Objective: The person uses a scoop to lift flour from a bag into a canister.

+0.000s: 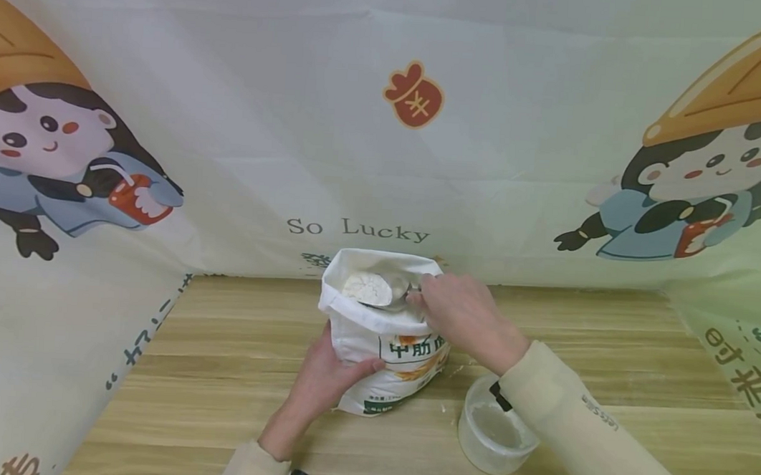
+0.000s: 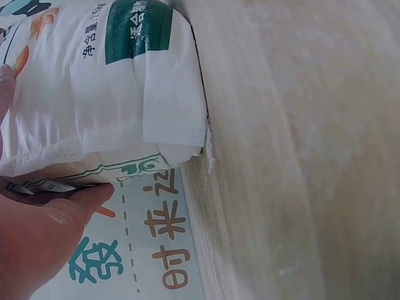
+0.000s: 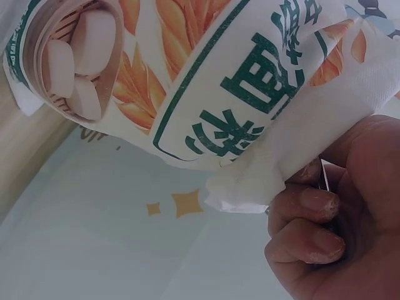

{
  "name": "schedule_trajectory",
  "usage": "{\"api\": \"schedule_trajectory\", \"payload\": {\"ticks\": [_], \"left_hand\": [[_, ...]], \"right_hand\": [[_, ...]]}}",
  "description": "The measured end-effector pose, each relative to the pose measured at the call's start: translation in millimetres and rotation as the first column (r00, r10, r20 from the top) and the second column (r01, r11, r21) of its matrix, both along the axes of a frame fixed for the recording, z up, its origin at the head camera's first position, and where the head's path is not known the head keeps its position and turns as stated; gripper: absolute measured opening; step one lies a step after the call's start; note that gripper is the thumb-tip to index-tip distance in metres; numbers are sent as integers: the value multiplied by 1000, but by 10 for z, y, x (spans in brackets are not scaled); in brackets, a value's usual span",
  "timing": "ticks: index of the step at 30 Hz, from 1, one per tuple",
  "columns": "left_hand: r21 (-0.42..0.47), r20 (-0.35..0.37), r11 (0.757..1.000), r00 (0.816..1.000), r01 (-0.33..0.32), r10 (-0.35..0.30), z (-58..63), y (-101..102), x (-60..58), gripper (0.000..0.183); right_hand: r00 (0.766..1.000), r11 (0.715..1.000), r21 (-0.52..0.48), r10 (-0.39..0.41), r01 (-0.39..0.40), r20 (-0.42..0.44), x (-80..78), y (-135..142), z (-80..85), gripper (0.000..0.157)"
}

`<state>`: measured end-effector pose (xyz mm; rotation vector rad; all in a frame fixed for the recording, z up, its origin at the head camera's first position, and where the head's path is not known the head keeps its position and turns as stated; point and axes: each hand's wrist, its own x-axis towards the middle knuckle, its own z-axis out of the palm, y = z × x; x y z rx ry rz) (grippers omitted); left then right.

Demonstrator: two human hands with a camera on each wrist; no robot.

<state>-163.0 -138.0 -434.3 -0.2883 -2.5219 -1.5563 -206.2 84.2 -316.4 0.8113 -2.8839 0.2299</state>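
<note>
A white flour bag (image 1: pixel 356 337) with green print stands upright on the table, its top rolled open. My left hand (image 1: pixel 325 371) grips its lower left side, thumb on the front and fingers round the side; the left wrist view shows the same hand (image 2: pixel 50 237) against the bag (image 2: pixel 94 112). At the bag's mouth, my right hand (image 1: pixel 463 313) holds a metal scoop (image 1: pixel 398 289) by its handle. White flour (image 1: pixel 368 288) is heaped in the scoop. Curled fingers of the right hand (image 3: pixel 331 231) show beside the rolled rim in the right wrist view, where the scoop's bowl is hidden.
A round clear plastic tub (image 1: pixel 497 441) stands right of the bag, partly under my right forearm. Flour specks lie on the wood-grain table (image 1: pixel 231 373) near the bag. A printed cloth backdrop (image 1: pixel 264 116) rises behind and at both sides.
</note>
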Motion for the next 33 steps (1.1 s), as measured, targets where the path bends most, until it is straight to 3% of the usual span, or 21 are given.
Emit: {"api": "schedule_trajectory", "payload": {"ticks": [6,15,20,33], "left_hand": [[-2,4,1000,1000,-2,2,-4,1,7,84],[-9,2,1000,1000,1,-1,-3,8,10,84],[-10,-1,1000,1000,3,-3,-7,11,4,84],[-18,1,1000,1000,-6,6,6,13,2,80]], "right_hand": [[999,999,-27,-19,20,29,-1,15,-1,30],[1000,997,-83,0,-1,-2,-1,43,-20,28],[999,992,-123,-3,6,32,-6,68,-21,28],[997,969,-248,27,-9,68,69,301,49,24]]}}
